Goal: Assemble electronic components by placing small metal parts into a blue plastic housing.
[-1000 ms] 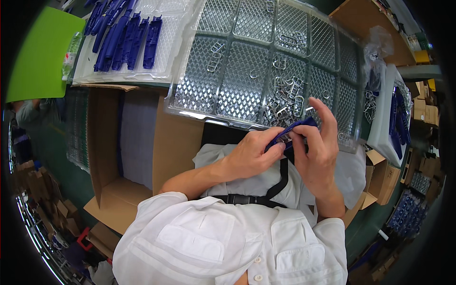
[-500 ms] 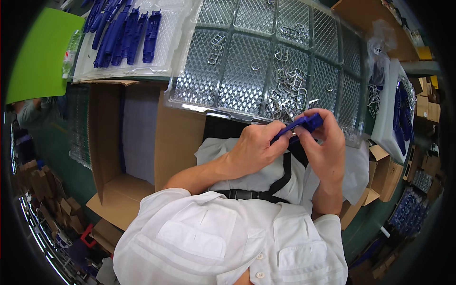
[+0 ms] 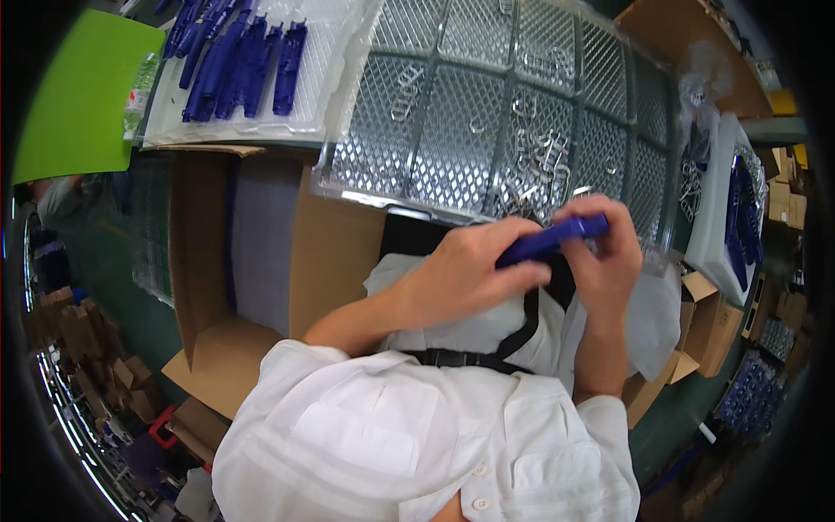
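Note:
A long blue plastic part (image 3: 548, 244) is held level between both hands, just off the front edge of the transparent compartment tray (image 3: 457, 109). My left hand (image 3: 474, 271) grips its left end, thumb below and fingers above. Around the right end close the fingers of my right hand (image 3: 607, 261), partly smeared by motion. Loose metal loops (image 3: 544, 157) lie heaped in the tray's front compartment just beyond my hands; a few more are scattered in other compartments.
At the far left, several similar blue parts (image 3: 252, 70) lie on a white textured tray (image 3: 326, 65). Beside it stand a plastic bottle (image 3: 139, 96) and a green panel (image 3: 78, 91). An open cardboard box (image 3: 204, 344) sits below left. More blue parts (image 3: 741, 213) rest in a white container at right.
The blue part has been turned so a longer, smoother side shows. My right hand has shifted slightly right, and my left fingers have opened wider around the part's left end.

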{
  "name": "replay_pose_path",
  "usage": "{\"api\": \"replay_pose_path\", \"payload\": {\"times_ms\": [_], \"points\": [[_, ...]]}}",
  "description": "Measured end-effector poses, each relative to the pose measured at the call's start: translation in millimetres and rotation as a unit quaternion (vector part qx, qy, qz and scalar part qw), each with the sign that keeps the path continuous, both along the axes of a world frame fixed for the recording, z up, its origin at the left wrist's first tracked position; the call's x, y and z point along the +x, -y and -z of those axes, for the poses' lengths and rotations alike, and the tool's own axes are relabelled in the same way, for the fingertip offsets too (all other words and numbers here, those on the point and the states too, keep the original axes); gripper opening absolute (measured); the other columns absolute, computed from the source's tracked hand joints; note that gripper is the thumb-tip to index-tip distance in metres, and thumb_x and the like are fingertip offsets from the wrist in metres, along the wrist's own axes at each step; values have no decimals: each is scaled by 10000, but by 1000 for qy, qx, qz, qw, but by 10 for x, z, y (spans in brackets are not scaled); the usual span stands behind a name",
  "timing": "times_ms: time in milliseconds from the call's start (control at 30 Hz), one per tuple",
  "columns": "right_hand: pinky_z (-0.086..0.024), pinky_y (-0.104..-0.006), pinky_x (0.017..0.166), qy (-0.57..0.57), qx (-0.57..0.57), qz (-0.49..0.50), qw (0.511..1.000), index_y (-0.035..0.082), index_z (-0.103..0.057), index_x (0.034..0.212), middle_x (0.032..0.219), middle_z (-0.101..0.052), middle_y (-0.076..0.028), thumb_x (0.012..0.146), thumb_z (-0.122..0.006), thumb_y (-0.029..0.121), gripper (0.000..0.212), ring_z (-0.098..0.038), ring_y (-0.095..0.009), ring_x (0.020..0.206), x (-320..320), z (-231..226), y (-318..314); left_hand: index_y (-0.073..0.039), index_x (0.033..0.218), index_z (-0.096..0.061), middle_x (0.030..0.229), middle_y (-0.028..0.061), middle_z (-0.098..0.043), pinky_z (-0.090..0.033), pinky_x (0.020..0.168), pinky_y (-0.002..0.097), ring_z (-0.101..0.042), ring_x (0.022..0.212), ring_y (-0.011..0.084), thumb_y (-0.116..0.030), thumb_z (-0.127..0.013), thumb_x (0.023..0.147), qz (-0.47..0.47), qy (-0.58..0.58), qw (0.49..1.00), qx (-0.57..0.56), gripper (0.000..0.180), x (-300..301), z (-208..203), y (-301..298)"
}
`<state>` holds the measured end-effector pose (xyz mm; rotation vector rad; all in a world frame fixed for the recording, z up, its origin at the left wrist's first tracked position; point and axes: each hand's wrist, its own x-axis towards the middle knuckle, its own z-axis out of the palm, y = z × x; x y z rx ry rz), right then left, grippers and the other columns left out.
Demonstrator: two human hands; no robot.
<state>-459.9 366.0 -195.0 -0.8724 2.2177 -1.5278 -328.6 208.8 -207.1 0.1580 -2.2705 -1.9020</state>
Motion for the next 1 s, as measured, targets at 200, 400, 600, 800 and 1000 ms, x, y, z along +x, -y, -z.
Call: {"api": "replay_pose_path", "payload": {"times_ms": [200, 400, 600, 800, 1000], "points": [[-594, -406, 826, -185, -137, -89, 969, 28, -628, 1088, 1114, -722, -248, 717, -760, -90, 411, -726, -343, 960, 26, -117, -341, 17, 1401, -631, 1212, 188, -718, -576, 874, 391, -718, 1018, 324, -130, -825, 875, 39, -107, 990, -85, 580, 300, -202, 175], [-592, -411, 815, -288, -106, -63, 950, 56, -627, 1097, 1124, -728, -218, 690, -708, -123, 452, -726, -346, 946, -33, -174, -318, 1, 1330, -684, 1198, 172, -743, -603, 819, 381, -736, 1004, 317, -61, -917, 737, -23, -142, 976, -164, 641, 263, -285, 174], [-603, -418, 846, -288, -101, -25, 952, 29, -626, 1124, 1139, -725, -224, 708, -684, -149, 456, -730, -362, 984, -93, -85, -338, -5, 1327, -681, 1196, 172, -746, -621, 832, 382, -741, 1026, 321, -56, -927, 725, -32, -129, 976, -175, 652, 174, -325, 140], [-599, -415, 924, -213, -107, 24, 971, -18, -627, 1241, 1204, -712, -231, 780, -638, -179, 489, -728, -322, 1054, -165, -22, -527, -1, 1325, -672, 1185, 171, -746, -624, 835, 384, -745, 1022, 315, -56, -931, 722, -23, -131, 969, -209, 658, -16, -394, 132], [-577, -403, 995, 126, -217, -15, 968, -75, -475, 1481, 1312, -673, -256, 844, -629, -165, 662, -700, -277, 1155, -127, -91, -700, 0, 1309, -673, 1176, 181, -744, -638, 759, 361, -752, 976, 302, -73, -939, 717, -14, -161, 947, -278, 652, -149, -393, 9]]}}
